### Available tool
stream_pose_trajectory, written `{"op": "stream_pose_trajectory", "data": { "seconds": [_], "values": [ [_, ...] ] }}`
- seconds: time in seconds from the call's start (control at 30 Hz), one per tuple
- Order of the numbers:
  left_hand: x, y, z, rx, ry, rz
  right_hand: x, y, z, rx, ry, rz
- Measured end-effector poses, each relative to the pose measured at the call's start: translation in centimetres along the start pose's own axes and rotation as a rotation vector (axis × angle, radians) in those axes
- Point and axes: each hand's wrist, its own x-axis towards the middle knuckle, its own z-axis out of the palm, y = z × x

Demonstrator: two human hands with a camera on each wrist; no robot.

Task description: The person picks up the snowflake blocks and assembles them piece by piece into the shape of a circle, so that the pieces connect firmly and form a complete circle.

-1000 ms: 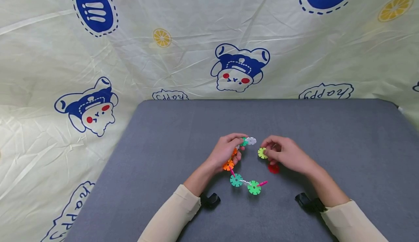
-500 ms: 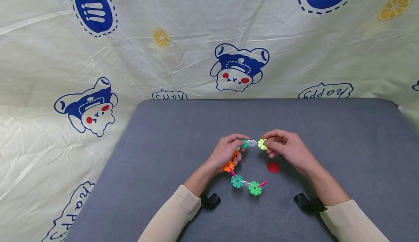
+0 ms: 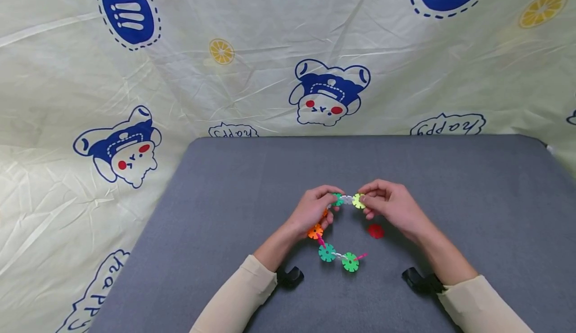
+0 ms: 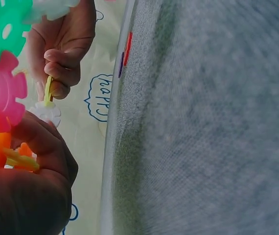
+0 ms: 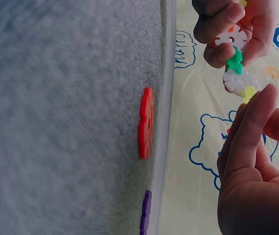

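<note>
My left hand [image 3: 310, 212] grips a chain of slotted snowflake discs, pinching it at a green disc [image 3: 338, 199]. A white disc [image 3: 346, 200] sticks out from that end. Thumb and fingers of my right hand [image 3: 395, 204] pinch a yellow disc [image 3: 358, 201], whose edge meets the white disc; the right wrist view shows the yellow disc [image 5: 248, 93] set crosswise against it. The rest of the chain hangs below my left hand: an orange disc [image 3: 315, 231], a teal disc [image 3: 327, 252], a green disc and an edge-on pink disc [image 3: 362, 256]. My left palm hides some discs.
A loose red disc [image 3: 375, 231] lies on the grey table [image 3: 252, 173] below my right hand. A purple disc [image 5: 145, 215] lies near it in the right wrist view. Behind the table hangs a printed pale cloth [image 3: 261, 88].
My right hand has moved up and left, bringing the yellow disc from apart to the white disc's edge. The red disc came into fuller view. The hanging chain has dropped slightly.
</note>
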Motion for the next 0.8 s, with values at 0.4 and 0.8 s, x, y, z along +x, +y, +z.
{"op": "stream_pose_trajectory", "data": {
  "seconds": [0.4, 0.8],
  "values": [
    [0.1, -0.1, 0.1, -0.028, -0.006, -0.022, -0.1, -0.2, 0.8, 0.045, 0.022, 0.01],
    [0.0, -0.2, 0.3, -0.018, -0.053, -0.047, -0.2, -0.3, 0.8, 0.006, -0.009, 0.028]
  ]
}}
